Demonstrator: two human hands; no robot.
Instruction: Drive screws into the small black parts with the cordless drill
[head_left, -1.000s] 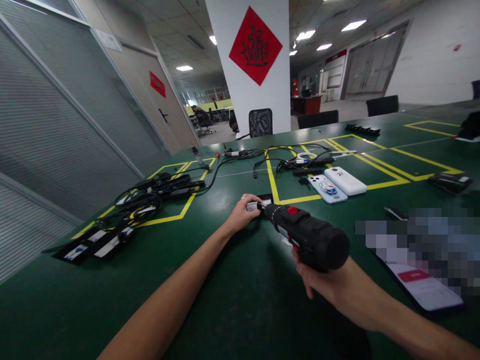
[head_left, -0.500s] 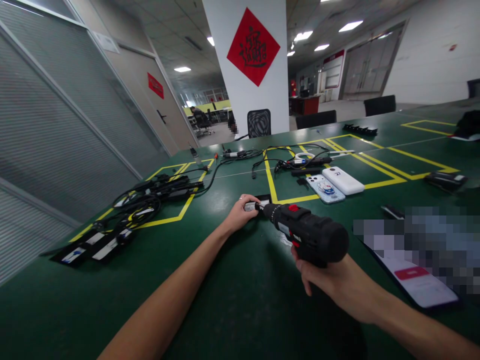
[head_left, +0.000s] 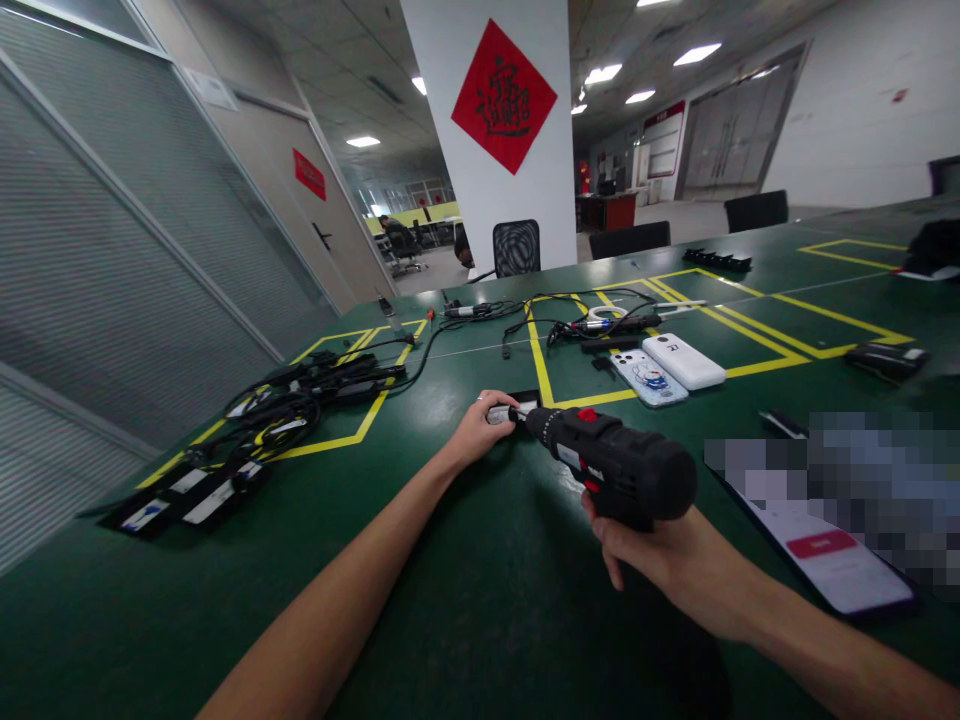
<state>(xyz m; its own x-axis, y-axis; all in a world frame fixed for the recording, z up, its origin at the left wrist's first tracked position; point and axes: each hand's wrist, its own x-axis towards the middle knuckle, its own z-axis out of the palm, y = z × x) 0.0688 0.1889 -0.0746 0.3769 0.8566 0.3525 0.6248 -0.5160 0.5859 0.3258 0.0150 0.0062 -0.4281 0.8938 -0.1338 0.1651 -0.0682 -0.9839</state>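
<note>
My right hand is wrapped round the grip of a black cordless drill with red switches. The drill lies level, its chuck pointing forward and left. Its tip reaches a small black-and-white part at the middle of the green table. Around that part my left hand closes with thumb and fingers, a ring on one finger. Right behind it is a black edge, perhaps a small tray. The exact contact between drill tip and part is too small to make out.
Tangled black cables and adapters lie at the left. Ahead to the right are a white power bank, a patterned phone case and more cables. A large phone lies at the near right. Yellow tape marks the table.
Both hands, the drill and the held part stay nearly still. The camera view has shifted very slightly.
</note>
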